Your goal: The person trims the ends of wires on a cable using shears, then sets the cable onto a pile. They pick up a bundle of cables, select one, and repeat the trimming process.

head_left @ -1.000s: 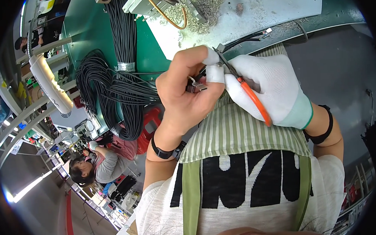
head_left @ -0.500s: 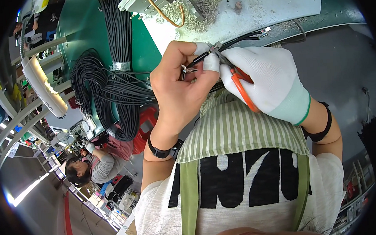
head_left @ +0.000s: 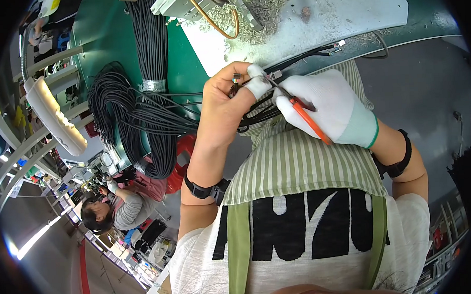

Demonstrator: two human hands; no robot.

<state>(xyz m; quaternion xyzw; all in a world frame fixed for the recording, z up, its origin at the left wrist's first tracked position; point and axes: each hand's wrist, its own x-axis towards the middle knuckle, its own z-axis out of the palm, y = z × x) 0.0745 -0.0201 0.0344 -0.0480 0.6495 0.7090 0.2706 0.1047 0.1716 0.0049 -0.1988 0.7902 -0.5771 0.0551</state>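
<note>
My left hand [head_left: 220, 108], bare except for white covers on the thumb and a finger, pinches the end of a black cable. A small grey connector [head_left: 277, 74] shows just beyond its fingertips, and another small dark cable end [head_left: 236, 78] pokes out near the curled fingers. My right hand [head_left: 333, 106], in a white knit glove with a mint cuff, is closed around orange-handled pliers [head_left: 312, 123]. Their metal jaws point at the left fingertips, close to the connector; whether they grip it is not clear. More black cables [head_left: 263, 114] run below the left hand.
Thick bundles of black cable [head_left: 149, 40] lie on the green table [head_left: 181, 57] at the left. A white board [head_left: 356, 13] carries a heap of small metal pieces [head_left: 277, 8] beside a machine [head_left: 179, 5]. Other cable ends [head_left: 339, 45] rest at the board's edge. A lamp [head_left: 55, 115] hangs left; a co-worker [head_left: 122, 207] sits beyond.
Both hands have come slightly lower. The left hand has turned, its fingers closing more around the cable end, while the pliers' handles have drawn closer together.
</note>
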